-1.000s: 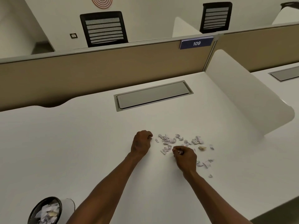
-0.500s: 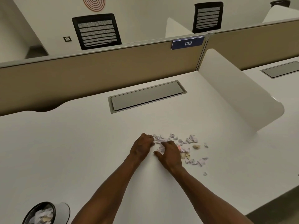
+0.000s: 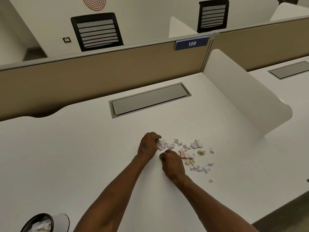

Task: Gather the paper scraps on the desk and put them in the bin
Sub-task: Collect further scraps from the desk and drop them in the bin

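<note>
A broad white desk (image 3: 66,156) has bare room left of the hands. At its near-left edge stands a round black-rimmed bin (image 3: 39,222) holding paper. The right hand (image 3: 172,162) is curled beside small white torn paper scraps (image 3: 189,151); what it holds I cannot tell. The left hand (image 3: 148,144) grips scraps at the pile's left end. Beyond lies a grey cable hatch (image 3: 148,100).

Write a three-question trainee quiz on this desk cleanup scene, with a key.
1. True or false: the bin already holds paper.
2. Which hand sits at the left edge of the paper scraps with curled fingers touching them: A left hand, B right hand?
3. Fill in: the blue sign on the partition reads ___.

Key: 1 true; 2 A; 3 109.
</note>
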A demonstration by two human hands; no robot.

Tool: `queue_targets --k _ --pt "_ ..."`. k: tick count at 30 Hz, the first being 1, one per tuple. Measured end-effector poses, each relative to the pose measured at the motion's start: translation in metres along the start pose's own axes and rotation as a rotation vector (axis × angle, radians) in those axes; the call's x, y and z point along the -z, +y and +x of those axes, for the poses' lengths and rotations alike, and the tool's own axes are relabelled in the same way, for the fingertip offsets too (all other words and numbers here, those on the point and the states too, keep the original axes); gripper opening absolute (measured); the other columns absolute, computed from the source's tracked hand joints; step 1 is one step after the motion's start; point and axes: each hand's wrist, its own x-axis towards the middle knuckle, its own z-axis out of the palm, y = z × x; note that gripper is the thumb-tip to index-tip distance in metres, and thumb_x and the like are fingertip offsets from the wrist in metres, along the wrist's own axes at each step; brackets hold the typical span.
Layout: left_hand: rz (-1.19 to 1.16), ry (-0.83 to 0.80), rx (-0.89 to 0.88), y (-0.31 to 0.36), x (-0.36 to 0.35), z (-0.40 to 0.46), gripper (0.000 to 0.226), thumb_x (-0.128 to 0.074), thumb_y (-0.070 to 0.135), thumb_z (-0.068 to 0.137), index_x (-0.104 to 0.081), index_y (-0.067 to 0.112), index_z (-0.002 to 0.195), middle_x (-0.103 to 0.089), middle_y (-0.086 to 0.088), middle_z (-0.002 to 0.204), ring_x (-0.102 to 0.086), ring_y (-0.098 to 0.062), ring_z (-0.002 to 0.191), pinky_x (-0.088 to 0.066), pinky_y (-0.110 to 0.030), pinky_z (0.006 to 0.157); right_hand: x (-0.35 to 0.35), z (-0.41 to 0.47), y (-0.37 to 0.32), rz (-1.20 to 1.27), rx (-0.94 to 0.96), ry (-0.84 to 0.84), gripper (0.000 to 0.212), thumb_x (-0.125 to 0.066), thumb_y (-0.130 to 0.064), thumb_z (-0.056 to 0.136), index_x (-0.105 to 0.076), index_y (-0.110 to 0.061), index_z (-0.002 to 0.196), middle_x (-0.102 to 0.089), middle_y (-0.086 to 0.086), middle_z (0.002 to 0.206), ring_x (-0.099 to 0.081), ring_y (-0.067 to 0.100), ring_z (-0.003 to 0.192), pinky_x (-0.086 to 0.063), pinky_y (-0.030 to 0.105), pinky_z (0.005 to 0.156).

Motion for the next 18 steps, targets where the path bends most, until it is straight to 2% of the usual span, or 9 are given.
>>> queue_targets --k 3,5,8,10,12,14,16,18 --pt "0.051 -0.093 -0.044 0.001 -0.001 -0.005 0.02 -0.058 0.005 0.089 -0.076 0.007 0.097 -0.072 -0.007 0.104 -0.059 -0.026 0.101 -0.051 -0.036 0.089 -0.001 0.0 0.002 0.018 0.002 0.006 0.022 -0.057 -0.01 0.091 -0.076 -0.014 0.08 -0.067 0.004 0.081 -0.064 0.024 0.074 -0.051 0.033 0.064" --pt "0.092 -0.114 -0.079 0.001 -0.002 -0.01 0.021 -0.056 0.019 0.095 -0.074 0.009 0.101 -0.069 -0.005 0.11 -0.056 -0.025 0.104 -0.051 -0.041 0.088 -0.002 0.001 0.003 0.046 0.007 0.025 0.018 -0.061 -0.013 0.091 -0.078 -0.017 0.085 -0.069 0.003 0.084 -0.065 0.022 0.076 -0.05 0.03 0.067" --pt "0.138 -0.195 -0.087 0.001 0.0 -0.017 0.038 -0.059 0.038 0.093 -0.066 0.012 0.121 -0.06 -0.002 0.128 -0.048 -0.021 0.121 -0.046 -0.035 0.099 -0.002 0.0 0.003 0.083 0.035 0.05 0.015 -0.065 -0.016 0.091 -0.079 -0.021 0.092 -0.072 0.001 0.09 -0.066 0.019 0.08 -0.052 0.028 0.072" --pt "0.127 -0.22 -0.061 0.001 0.0 -0.021 0.04 -0.062 0.031 0.092 -0.064 0.012 0.127 -0.055 -0.003 0.137 -0.043 -0.019 0.13 -0.041 -0.033 0.104 -0.001 -0.001 0.004 0.069 0.038 0.043 0.016 -0.063 -0.016 0.092 -0.078 -0.02 0.091 -0.071 0.001 0.088 -0.065 0.02 0.079 -0.053 0.031 0.07" --pt "0.138 -0.183 -0.066 0.005 -0.001 -0.023 0.028 -0.06 0.022 0.093 -0.07 0.012 0.117 -0.061 -0.003 0.131 -0.047 -0.021 0.125 -0.045 -0.034 0.1 -0.001 -0.001 0.004 0.036 0.035 0.032 0.019 -0.06 -0.015 0.093 -0.076 -0.017 0.084 -0.068 0.002 0.083 -0.063 0.022 0.076 -0.052 0.034 0.067" --pt "0.176 -0.157 -0.086 0.008 -0.002 -0.027 0.019 -0.056 0.018 0.093 -0.073 0.011 0.099 -0.067 -0.001 0.114 -0.052 -0.021 0.11 -0.05 -0.039 0.088 -0.001 0.0 0.004 0.015 0.027 0.011 0.022 -0.058 -0.015 0.094 -0.075 -0.017 0.08 -0.065 0.002 0.08 -0.062 0.023 0.074 -0.049 0.033 0.065" --pt "0.177 -0.14 -0.069 0.01 -0.002 -0.032 0.019 -0.054 0.015 0.091 -0.072 0.009 0.091 -0.069 -0.001 0.102 -0.053 -0.021 0.1 -0.05 -0.042 0.081 -0.001 0.002 0.005 0.044 -0.011 0.004 0.02 -0.06 -0.015 0.093 -0.077 -0.017 0.082 -0.066 0.002 0.08 -0.064 0.022 0.075 -0.047 0.029 0.065" --pt "0.182 -0.113 -0.059 0.008 -0.002 -0.038 0.02 -0.052 0.013 0.089 -0.071 0.009 0.085 -0.069 -0.003 0.095 -0.053 -0.021 0.093 -0.05 -0.043 0.077 0.004 0.002 0.005 0.173 -0.115 0.009 0.015 -0.065 -0.016 0.091 -0.08 -0.017 0.091 -0.073 0.0 0.087 -0.067 0.017 0.081 -0.043 0.021 0.068"
